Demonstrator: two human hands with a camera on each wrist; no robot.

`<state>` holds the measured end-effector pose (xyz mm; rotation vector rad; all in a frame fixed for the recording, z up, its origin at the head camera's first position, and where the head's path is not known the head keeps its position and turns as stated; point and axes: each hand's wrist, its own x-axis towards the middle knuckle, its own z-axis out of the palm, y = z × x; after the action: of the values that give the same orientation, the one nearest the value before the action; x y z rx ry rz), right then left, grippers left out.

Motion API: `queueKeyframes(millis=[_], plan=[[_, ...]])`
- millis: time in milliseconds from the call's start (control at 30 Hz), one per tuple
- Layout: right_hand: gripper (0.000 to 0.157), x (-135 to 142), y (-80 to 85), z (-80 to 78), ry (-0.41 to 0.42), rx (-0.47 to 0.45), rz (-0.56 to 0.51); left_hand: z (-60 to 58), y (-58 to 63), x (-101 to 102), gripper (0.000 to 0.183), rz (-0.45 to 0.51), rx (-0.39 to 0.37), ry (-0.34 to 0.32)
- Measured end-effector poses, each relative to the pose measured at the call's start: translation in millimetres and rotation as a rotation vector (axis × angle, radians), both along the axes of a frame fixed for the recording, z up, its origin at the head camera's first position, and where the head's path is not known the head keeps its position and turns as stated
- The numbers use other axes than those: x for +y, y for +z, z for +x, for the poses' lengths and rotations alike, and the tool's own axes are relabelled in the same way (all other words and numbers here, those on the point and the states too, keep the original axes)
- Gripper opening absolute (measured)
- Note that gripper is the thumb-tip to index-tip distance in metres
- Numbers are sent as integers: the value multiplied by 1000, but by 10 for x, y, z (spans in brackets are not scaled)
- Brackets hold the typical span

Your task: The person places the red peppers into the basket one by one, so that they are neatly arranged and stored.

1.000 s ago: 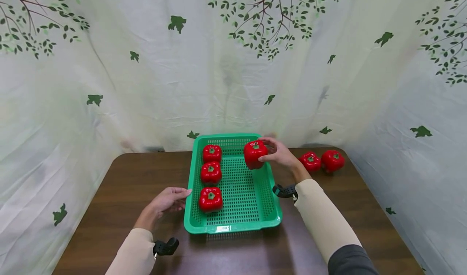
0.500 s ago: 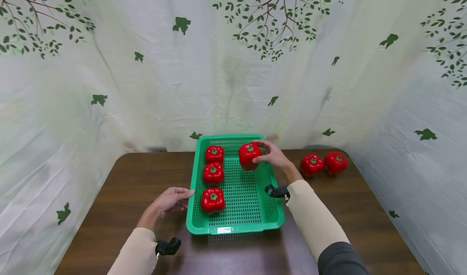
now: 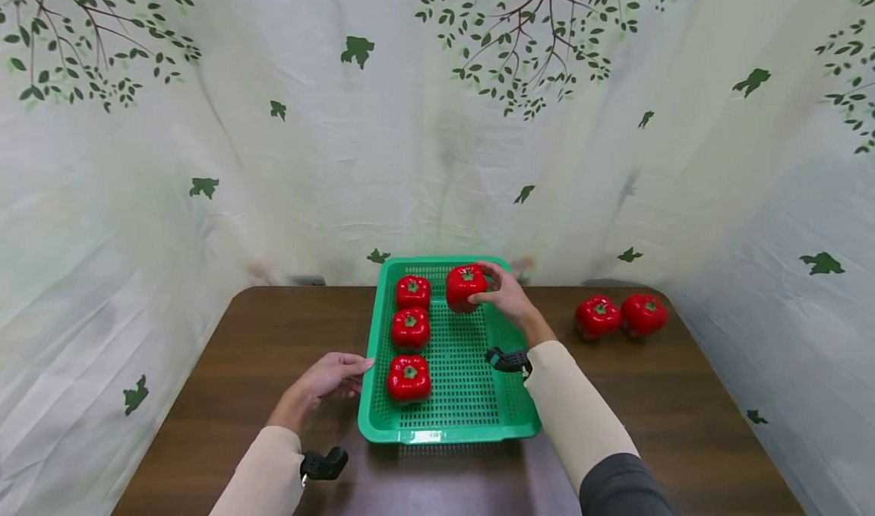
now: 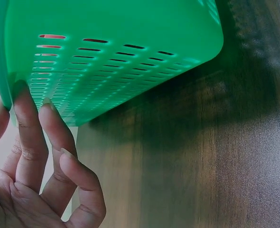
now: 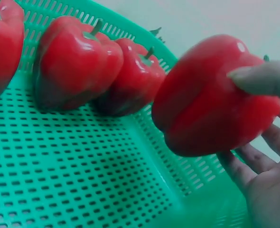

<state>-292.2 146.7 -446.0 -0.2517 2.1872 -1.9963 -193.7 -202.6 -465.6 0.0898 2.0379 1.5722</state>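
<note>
My right hand (image 3: 502, 288) grips a glossy red bell pepper (image 3: 466, 288) by its sides, thumb in front. In the right wrist view this bell pepper (image 5: 211, 99) hangs tilted above the floor of the green basket (image 5: 144, 175), near its back end. At the basket's left side, my left hand (image 3: 331, 375) pinches the rim between thumb and fingers; the left wrist view shows the fingers (image 4: 31, 137) against the outer wall (image 4: 116, 28). Three more bell peppers stand upright in a row along the basket's left side: back (image 3: 413, 293), middle (image 3: 410, 330) and front (image 3: 408, 380).
Two further red bell peppers, one (image 3: 598, 318) beside the other (image 3: 644, 315), stand on the brown wooden table (image 3: 656, 409) right of the basket. A pale curtain (image 3: 307, 197) printed with leaves hangs behind the table and along its sides.
My right hand has carried its bell pepper leftward over the basket, closer to the row. The left hand keeps its place on the rim. The head view has swung slightly left.
</note>
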Motion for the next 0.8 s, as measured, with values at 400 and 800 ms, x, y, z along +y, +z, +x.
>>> queueKeyframes(millis=[400, 800], plan=[[72, -215, -137, -72, -96, -34, 7, -9, 29, 6, 43, 12, -7, -15], [72, -376, -325, -159, -203, -69, -12, 21, 39, -13, 45, 0, 0, -7]])
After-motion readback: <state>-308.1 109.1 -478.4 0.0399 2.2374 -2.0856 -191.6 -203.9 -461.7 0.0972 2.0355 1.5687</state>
